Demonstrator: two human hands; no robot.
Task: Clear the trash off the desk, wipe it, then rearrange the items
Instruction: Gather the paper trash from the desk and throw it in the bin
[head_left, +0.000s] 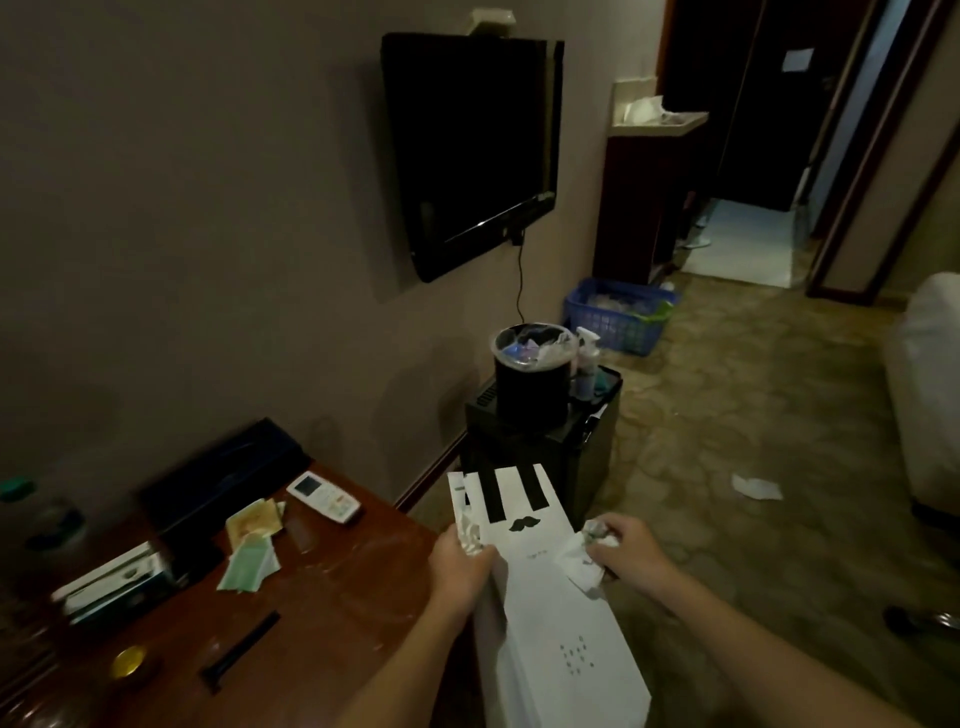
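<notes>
Your white paper bag hangs closest, off the right edge of the desk and over the carpet. Your left hand grips its near rim together with a small crumpled scrap. Your right hand is closed round a wad of crumpled paper just beside the bag's far side.

Likely trouble starts with that one-sided hold: the bag may sag or twist, and you could lose the scrap pinched against its rim. Let go of the wad off-centre and it probably lands on the carpet, where one loose paper already lies. Whether the bag is itself rubbish or your collector, you cannot tell from this view.

Ahead, the black bin stands on a low black cabinet, touching or nearly touching a spray bottle. Its liner looks well filled, so stuffing the bag in could spill paper or tip the bottle.

On the desk remain a remote, some green and tan packets, a black tray against the wall, a flat box, a gold lid and a black strip. All of these would obstruct a wipe, and the wood shows smears. A blue basket sits on the floor beyond the cabinet.
</notes>
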